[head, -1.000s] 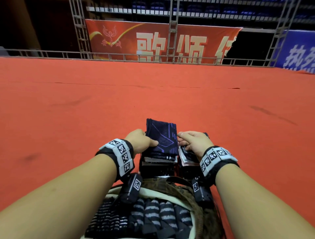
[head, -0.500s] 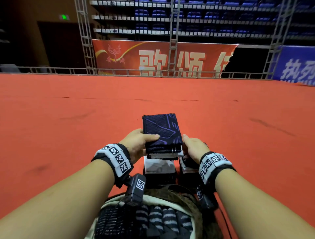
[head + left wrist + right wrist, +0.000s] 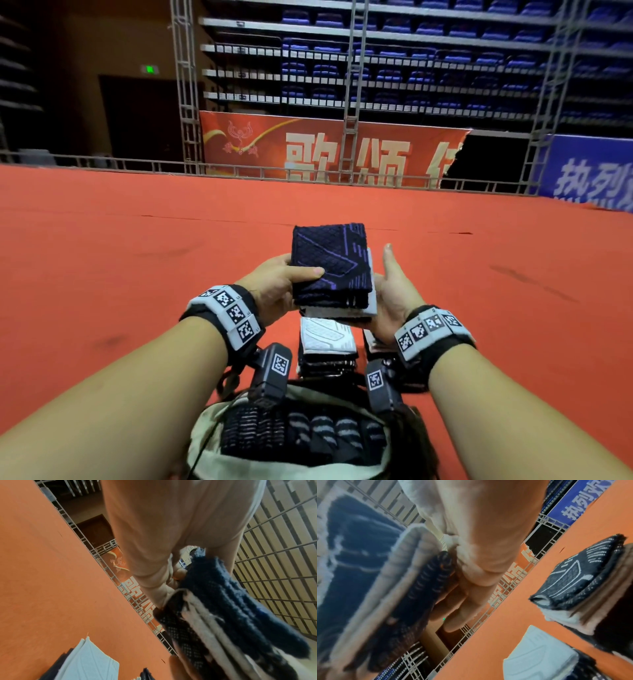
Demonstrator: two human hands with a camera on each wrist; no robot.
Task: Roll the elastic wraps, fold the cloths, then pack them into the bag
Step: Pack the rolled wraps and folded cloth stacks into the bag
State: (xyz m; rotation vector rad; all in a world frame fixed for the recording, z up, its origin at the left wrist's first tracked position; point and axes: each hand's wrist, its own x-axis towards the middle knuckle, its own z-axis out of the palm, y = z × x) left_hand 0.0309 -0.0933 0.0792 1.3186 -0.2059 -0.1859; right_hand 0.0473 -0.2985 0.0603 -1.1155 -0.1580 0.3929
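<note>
So both hands have a little stack of folded cloths (image 3: pixel 331 270) lifted up off the red carpet (image 3: pixel 102 274), out past the bag. The left hand (image 3: pixel 277 291) is clamped on the stack's left edge, thumb laid across the dark purple-patterned top cloth and fingers tucked underneath. The right hand (image 3: pixel 394 294) isn't really gripping: palm flat against the right side, thumb sticking up, fingers under the bottom, more of a cradle.

The bag (image 3: pixel 205 431) sits open right below the forearms, already holding a row of rolled elastic wraps (image 3: pixel 308 431). Two more folded piles are on the carpet just beyond it, one with a white cloth (image 3: pixel 325 337) on top.

My take on doing this bit well: keep the stack squeezed from both sides so the layers don't slide apart (the edges already look a bit staggered in the left wrist view), bring it back low over the opening, and set it in flat beside the rolls rather than dropping it
</note>
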